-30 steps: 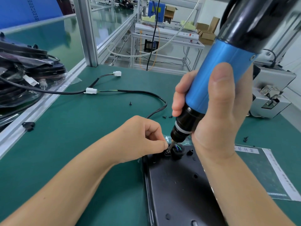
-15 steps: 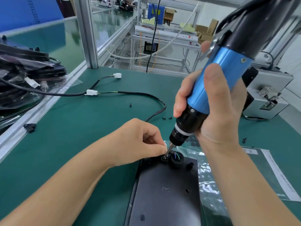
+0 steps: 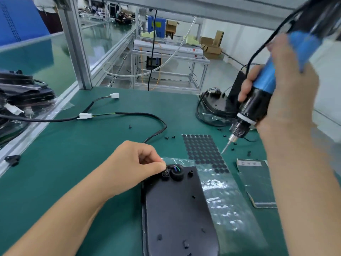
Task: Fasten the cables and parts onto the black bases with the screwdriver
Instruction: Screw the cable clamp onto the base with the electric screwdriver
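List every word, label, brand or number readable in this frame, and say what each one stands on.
None can be read.
White label strip on the dark card: marks there, too blurred to read.
White machine front behind the bench: a red mark and small print, too small to read.
Blue screwdriver in the right hand: no legible brand.
Black base: no text visible.

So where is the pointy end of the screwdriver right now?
In the head view, the screwdriver is up in the right hand on the right, its tip in the air beside the sheet of black dots, away from the black base.
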Demonstrator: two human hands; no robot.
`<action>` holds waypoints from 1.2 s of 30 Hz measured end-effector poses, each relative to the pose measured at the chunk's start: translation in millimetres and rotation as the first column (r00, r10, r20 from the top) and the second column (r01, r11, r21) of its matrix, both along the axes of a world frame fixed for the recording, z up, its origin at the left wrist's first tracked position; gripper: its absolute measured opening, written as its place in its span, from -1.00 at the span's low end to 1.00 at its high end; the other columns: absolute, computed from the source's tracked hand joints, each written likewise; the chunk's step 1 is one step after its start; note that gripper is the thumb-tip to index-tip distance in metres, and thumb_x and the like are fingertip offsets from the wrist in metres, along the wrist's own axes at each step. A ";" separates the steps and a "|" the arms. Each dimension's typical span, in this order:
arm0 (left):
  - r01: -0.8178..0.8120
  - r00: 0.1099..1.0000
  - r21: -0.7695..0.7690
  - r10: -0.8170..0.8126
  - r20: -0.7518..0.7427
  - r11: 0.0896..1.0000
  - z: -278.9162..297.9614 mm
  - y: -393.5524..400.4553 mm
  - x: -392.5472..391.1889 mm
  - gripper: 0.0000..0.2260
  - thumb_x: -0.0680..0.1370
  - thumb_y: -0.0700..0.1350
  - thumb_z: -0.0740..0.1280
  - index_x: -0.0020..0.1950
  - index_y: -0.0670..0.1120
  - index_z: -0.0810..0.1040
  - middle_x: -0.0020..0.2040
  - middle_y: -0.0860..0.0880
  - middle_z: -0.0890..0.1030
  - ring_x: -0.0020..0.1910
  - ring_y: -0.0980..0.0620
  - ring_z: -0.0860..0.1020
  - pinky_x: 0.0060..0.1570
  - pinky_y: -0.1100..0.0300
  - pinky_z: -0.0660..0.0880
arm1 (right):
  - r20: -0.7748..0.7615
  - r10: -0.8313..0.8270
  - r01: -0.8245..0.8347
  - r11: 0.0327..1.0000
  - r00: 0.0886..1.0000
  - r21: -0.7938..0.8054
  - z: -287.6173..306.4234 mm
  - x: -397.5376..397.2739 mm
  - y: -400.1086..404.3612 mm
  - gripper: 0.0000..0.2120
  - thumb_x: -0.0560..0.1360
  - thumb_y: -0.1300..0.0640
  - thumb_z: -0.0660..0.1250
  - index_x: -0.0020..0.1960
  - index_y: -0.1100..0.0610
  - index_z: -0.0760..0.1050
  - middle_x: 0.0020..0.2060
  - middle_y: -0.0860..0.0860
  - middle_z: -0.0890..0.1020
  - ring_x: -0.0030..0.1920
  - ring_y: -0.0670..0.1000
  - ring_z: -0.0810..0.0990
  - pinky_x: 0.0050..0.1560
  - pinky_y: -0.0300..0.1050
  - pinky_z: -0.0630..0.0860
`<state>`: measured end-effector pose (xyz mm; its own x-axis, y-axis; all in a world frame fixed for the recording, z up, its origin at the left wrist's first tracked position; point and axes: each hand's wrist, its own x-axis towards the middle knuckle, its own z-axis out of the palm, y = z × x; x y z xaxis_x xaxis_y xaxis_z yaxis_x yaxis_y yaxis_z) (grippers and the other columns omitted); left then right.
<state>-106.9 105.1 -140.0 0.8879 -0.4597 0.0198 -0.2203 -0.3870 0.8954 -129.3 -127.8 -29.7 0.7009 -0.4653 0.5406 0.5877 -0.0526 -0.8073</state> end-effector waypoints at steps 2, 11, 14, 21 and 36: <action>-0.021 1.000 -0.010 0.021 0.008 1.000 -1.3 0.2 -1.0 -0.92 0.43 -0.12 0.47 -0.26 0.02 0.67 -0.28 0.04 0.69 -0.34 0.21 0.58 -0.26 0.42 0.49 | -0.110 -0.139 0.140 0.990 0.984 -0.004 -19.7 -1.4 -24.1 -0.76 0.49 -0.02 0.41 -0.13 0.11 0.42 -0.47 0.02 0.55 -0.54 0.03 0.48 -0.48 -0.16 0.47; -0.002 0.999 -0.013 0.001 -0.044 1.000 0.9 0.2 -0.2 -0.91 0.43 -0.13 0.49 -0.29 -0.01 0.68 -0.27 0.00 0.69 -0.34 0.21 0.56 -0.24 0.47 0.45 | -0.435 -0.347 0.405 0.913 0.831 0.047 -88.8 -4.7 -129.7 -0.72 0.46 -0.08 0.43 -0.08 0.13 0.48 -0.49 0.01 0.55 -0.56 0.01 0.51 -0.52 -0.18 0.48; -0.010 0.999 0.005 0.010 -0.045 1.000 2.1 -0.9 -0.1 -0.92 0.43 -0.13 0.49 -0.27 -0.01 0.68 -0.26 0.00 0.69 -0.30 0.19 0.59 -0.18 0.41 0.48 | -0.466 -0.346 0.437 0.894 0.814 0.099 -99.7 -9.1 -135.8 -0.72 0.50 -0.12 0.39 -0.07 0.09 0.46 -0.38 0.08 0.58 -0.52 0.02 0.57 -0.49 -0.18 0.52; -0.112 0.990 0.132 0.098 0.105 0.985 6.8 -8.1 -5.1 -0.97 0.43 0.01 0.47 -0.22 0.14 0.68 -0.33 0.10 0.65 -0.37 0.16 0.56 -0.23 0.30 0.45 | -0.340 -0.821 0.563 0.565 0.459 -0.603 -108.6 -33.8 -127.9 -0.64 0.53 -0.04 0.29 0.20 0.17 0.40 0.04 0.13 0.54 0.05 0.15 0.52 -0.01 0.06 0.47; 0.265 0.830 0.828 -0.554 0.065 0.494 25.0 -148.3 28.5 -0.34 0.31 0.24 0.51 0.32 0.00 0.47 0.14 -0.01 0.57 0.11 -0.04 0.53 0.13 0.04 0.50 | -0.603 -0.324 -0.538 0.272 0.729 -0.798 -129.9 -12.4 -78.6 -0.33 0.34 -0.23 0.49 0.38 -0.06 0.43 0.33 -0.15 0.46 0.33 -0.05 0.32 0.35 0.05 0.30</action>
<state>-78.4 -43.2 -115.0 0.6052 -0.7326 -0.3116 -0.7251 -0.6688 0.1642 -141.7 -206.4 -159.6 0.9899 0.1366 -0.0383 0.1163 -0.9362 -0.3317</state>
